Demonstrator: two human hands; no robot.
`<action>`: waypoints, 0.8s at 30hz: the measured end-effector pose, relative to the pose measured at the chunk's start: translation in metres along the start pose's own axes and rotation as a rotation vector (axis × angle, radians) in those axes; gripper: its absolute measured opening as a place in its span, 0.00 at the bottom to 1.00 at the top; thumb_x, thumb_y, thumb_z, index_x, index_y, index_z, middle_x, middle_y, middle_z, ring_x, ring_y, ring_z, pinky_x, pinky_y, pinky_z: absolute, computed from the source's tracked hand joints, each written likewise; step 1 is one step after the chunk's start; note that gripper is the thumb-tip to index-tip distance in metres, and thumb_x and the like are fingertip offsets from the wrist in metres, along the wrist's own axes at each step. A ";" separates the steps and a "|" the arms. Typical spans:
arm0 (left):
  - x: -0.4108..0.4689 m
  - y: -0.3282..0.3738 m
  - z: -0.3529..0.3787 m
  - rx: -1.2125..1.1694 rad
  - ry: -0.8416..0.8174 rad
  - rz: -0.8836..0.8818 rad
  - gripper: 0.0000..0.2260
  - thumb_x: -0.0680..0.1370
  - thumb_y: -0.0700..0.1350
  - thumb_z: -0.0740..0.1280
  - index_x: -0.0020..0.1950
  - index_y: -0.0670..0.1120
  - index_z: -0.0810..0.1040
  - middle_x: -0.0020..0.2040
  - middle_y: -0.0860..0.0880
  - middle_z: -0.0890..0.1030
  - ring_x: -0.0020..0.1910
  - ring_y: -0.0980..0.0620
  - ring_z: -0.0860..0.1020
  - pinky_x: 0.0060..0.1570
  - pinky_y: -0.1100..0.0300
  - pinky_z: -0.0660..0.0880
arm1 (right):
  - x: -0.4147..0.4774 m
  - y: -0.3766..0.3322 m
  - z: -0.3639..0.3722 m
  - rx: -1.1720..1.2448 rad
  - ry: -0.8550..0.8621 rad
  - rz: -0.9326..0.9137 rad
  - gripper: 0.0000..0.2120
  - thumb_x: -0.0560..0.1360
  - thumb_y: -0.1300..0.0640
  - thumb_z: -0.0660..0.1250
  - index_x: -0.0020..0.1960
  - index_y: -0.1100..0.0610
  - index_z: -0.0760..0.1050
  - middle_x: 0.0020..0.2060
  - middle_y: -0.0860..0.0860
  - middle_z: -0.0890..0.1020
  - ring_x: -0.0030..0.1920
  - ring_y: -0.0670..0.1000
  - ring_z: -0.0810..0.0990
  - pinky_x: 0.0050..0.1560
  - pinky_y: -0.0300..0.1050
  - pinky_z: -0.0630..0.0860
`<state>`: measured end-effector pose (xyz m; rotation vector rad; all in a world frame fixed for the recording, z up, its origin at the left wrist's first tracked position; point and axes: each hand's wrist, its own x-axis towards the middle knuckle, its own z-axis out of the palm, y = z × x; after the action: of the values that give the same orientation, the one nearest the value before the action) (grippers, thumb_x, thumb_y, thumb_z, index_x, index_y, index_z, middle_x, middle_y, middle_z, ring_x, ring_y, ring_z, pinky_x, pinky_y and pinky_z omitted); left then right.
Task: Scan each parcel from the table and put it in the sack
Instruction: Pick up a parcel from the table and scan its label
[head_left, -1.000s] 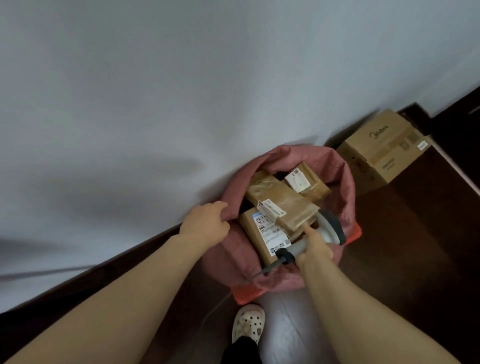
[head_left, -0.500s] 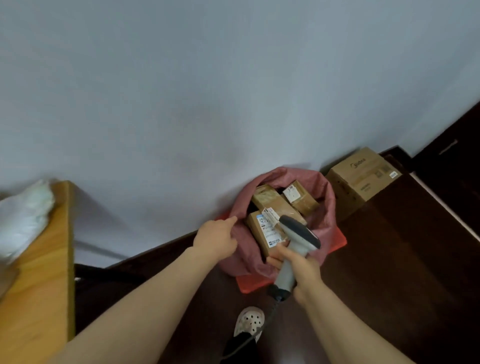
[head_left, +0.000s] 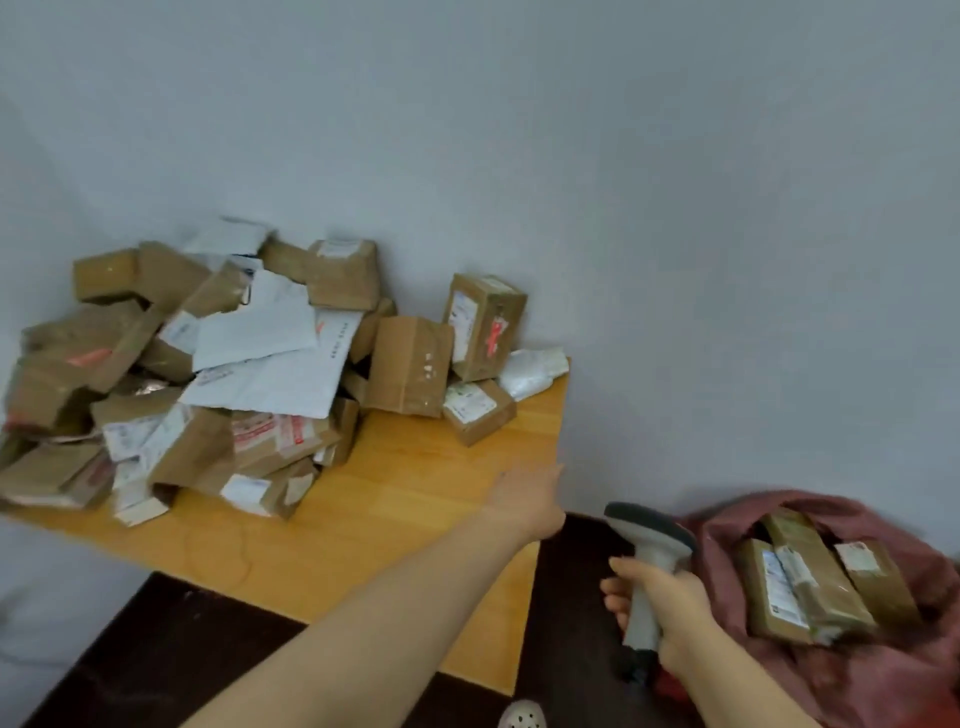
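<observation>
Over the table's (head_left: 415, 499) right edge, the left hand (head_left: 527, 501) hovered, fingers (head_left: 519, 477) straight and empty, apart from the nearest parcel (head_left: 478, 410). Beside the sack (head_left: 727, 535), the right hand (head_left: 670, 603) gripped the scanner (head_left: 652, 535).

A heap of brown cardboard parcels (head_left: 208, 374) fills the wooden tabletop's (head_left: 415, 499) far left, against the wall (head_left: 623, 156). Right of its right edge, the red fabric sack (head_left: 883, 691) holds three cardboard boxes (head_left: 810, 577).
</observation>
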<state>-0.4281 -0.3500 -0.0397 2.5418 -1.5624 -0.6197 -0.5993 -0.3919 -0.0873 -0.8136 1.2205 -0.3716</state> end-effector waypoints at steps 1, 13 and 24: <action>-0.007 -0.018 -0.009 0.000 0.019 -0.036 0.24 0.79 0.45 0.61 0.75 0.49 0.62 0.69 0.44 0.71 0.67 0.42 0.70 0.60 0.51 0.70 | -0.006 0.000 0.020 -0.011 -0.051 0.024 0.07 0.72 0.67 0.71 0.48 0.68 0.76 0.26 0.59 0.81 0.20 0.51 0.77 0.21 0.39 0.72; 0.048 -0.205 -0.077 -0.475 0.240 -0.445 0.33 0.75 0.51 0.68 0.75 0.43 0.58 0.69 0.42 0.69 0.66 0.43 0.71 0.64 0.50 0.72 | 0.028 -0.074 0.205 0.249 -0.179 -0.018 0.03 0.73 0.64 0.70 0.43 0.62 0.77 0.29 0.57 0.82 0.25 0.50 0.79 0.25 0.40 0.76; 0.167 -0.270 -0.089 -0.733 0.187 -0.636 0.65 0.61 0.61 0.79 0.77 0.40 0.35 0.78 0.41 0.48 0.77 0.42 0.49 0.75 0.46 0.52 | 0.080 -0.069 0.258 0.229 -0.081 -0.064 0.03 0.73 0.66 0.70 0.45 0.61 0.77 0.30 0.57 0.81 0.24 0.49 0.77 0.23 0.40 0.73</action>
<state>-0.1029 -0.3798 -0.0837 2.3447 -0.3180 -0.7853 -0.3214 -0.4001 -0.0622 -0.6648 1.0562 -0.5152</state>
